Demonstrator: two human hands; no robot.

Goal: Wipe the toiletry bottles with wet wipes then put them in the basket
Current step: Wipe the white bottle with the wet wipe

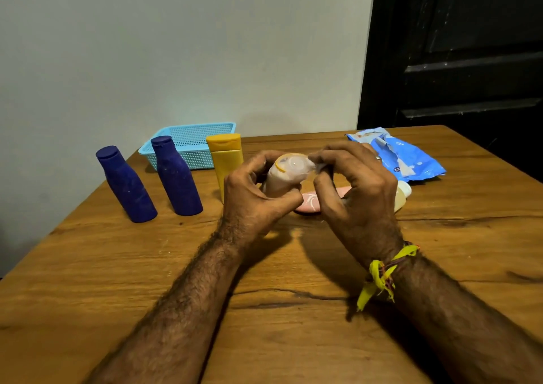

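At frame centre, left hand [255, 189] grips the small pale plastic bottle [283, 177] w/ fingers curled round its body. Right hand [352, 186] pinches a thin wet wipe [313, 163] over the cap. Bottle probably light, stiff, slippery when wet; hold at mid-body.

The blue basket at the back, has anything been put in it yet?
No, the blue basket looks empty through its mesh walls, and both dark blue bottles stand outside it on the table.
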